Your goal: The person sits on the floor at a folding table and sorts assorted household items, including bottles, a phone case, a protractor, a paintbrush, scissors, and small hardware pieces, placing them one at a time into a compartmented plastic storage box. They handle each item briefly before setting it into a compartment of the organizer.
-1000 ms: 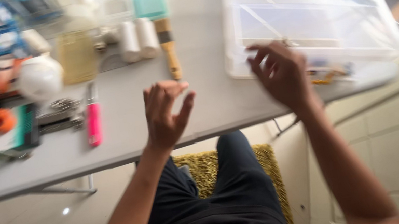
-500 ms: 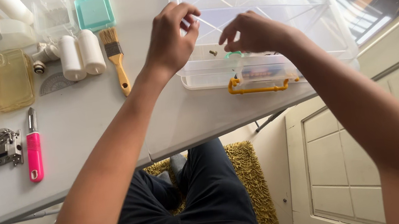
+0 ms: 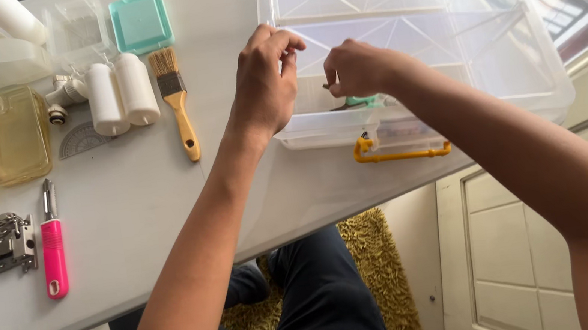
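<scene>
Clutter sits at the frame's left: a pink utility knife (image 3: 53,247) and a paintbrush (image 3: 177,102) on your desk (image 3: 141,208). Centre frame, your left hand (image 3: 265,85) curls its fingers over the near rim of the clear plastic box (image 3: 442,24). Just right, your right hand (image 3: 357,67) has its fingers pressed together, pinching something small and dark.

Clear plastic storage box (image 3: 443,32), yellow handle (image 3: 402,152), at table edge.

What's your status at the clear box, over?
Both hands, left hand and right hand, at clear box front rim. Grip contents unclear. Nothing in the way.
</scene>
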